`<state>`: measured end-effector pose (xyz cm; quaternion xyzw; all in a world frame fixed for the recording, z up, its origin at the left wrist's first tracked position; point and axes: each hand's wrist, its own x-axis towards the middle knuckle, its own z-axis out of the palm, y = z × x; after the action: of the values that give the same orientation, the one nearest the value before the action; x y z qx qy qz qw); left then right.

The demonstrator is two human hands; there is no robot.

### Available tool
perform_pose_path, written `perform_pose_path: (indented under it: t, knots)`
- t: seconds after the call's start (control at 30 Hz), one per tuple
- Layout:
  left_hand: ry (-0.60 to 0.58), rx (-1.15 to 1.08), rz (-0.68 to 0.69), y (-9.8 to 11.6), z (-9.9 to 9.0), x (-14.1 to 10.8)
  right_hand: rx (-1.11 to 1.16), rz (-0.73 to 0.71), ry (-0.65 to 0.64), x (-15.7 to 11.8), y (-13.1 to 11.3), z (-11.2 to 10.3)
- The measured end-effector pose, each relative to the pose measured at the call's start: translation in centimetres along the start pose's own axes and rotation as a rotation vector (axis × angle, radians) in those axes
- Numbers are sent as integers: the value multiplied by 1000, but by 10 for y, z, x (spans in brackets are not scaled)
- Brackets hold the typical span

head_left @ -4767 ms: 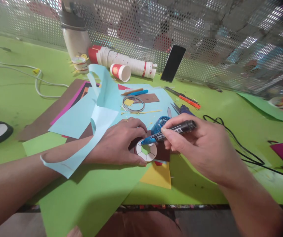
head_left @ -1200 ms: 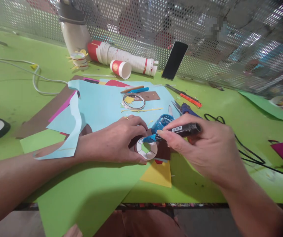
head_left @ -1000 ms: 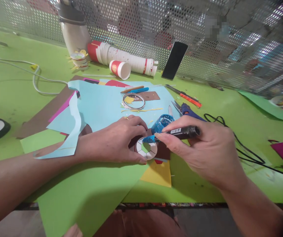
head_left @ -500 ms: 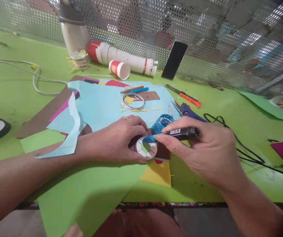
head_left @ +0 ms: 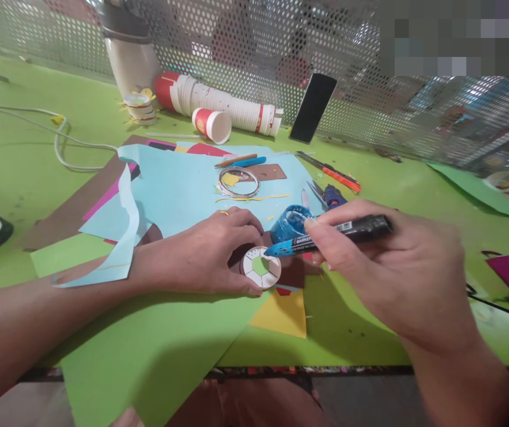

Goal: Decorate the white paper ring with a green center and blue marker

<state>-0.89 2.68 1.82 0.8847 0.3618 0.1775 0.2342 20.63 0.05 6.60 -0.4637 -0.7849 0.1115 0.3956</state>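
A small round white disc (head_left: 272, 277), marked into sections around a green centre, lies in front of me. My left hand (head_left: 212, 252) is closed around its left edge, thumb at the near side and fingers curled behind. A black marker with a blue tip section (head_left: 325, 238) sits between the thumb and fingers of my right hand (head_left: 387, 267). Its tip is at the disc's upper right edge; I cannot tell whether it touches. Just behind the marker stands a blue roll of tape (head_left: 290, 220). A curl of light blue paper (head_left: 123, 237) lies over my left forearm.
Light blue paper (head_left: 174, 190) and green paper (head_left: 147, 350) cover the table's middle. A tape ring (head_left: 239, 182), scissors (head_left: 316, 194) and an orange cutter (head_left: 338, 177) lie beyond. Stacked paper cups (head_left: 227, 102), a flask (head_left: 132, 62) and a phone (head_left: 313, 110) stand by the mesh.
My right hand has moved right, drawing the marker tip from the disc's top toward its upper right edge. The left hand keeps its hold, and the view has shifted slightly.
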Motion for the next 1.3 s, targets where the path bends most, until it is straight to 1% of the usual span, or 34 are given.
perform_pose_path:
  t: [0.07, 0.13, 0.23, 0.4, 0.63, 0.77, 1.0, 1.3]
  knots:
    - [-5, 4, -2, 1, -1, 0, 29, 22, -44, 0, 0, 0]
    - [-3, 14, -3, 2, -1, 0, 31, 12, -66, 1, -1, 0]
    - [-1, 21, -7, 3, -2, 0, 1, -17, -79, 3, -3, -1]
    - [1, 20, -6, 2, -3, 0, -8, -26, -100, 5, -3, -1]
    - [3, 10, -9, 3, -2, -1, -9, 8, -126, 6, -3, 1]
    - [-2, 14, -10, 3, -3, 0, 10, 21, -122, 7, -3, 2]
    - [-13, 17, -10, 3, -3, 0, -2, 4, -120, 6, -3, 0]
    - [-12, 18, -9, 2, -2, -1, 1, -2, -109, 6, -2, 2]
